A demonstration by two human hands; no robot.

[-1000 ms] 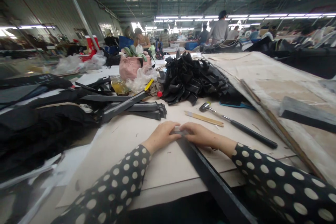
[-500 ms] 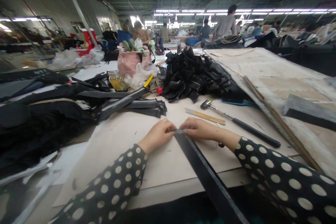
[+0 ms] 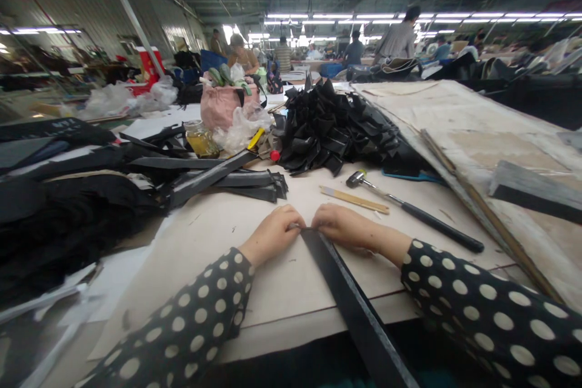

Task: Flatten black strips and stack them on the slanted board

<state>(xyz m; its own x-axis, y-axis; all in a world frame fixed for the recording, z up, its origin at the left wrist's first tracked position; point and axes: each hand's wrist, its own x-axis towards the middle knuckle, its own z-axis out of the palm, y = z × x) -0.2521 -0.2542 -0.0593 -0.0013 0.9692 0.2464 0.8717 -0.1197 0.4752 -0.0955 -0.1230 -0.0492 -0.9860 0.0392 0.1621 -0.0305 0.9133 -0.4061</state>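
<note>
A long black strip (image 3: 345, 285) with a grey line along its right edge runs from the board down past the table's front edge. My left hand (image 3: 278, 231) pinches the left corner of its far end. At the right corner, the fingers of my right hand (image 3: 339, 227) are closed on the same end. Between the two hands that end shows as a thin dark edge. Beyond my right hand lie a flat wooden stick (image 3: 354, 199) and a small hammer (image 3: 413, 211) with a black handle.
A heap of black pieces (image 3: 336, 127) stands behind my hands. Black strips (image 3: 240, 185) and dark stacked material (image 3: 73, 212) lie to the left, near a glass jar (image 3: 200, 139) and a pink bag (image 3: 227, 103). On the right are a worn board (image 3: 482, 127) and a grey block (image 3: 536, 185).
The strip's far end showed a light grey patch between my fingers; now only a dark edge shows there. My hands have barely moved.
</note>
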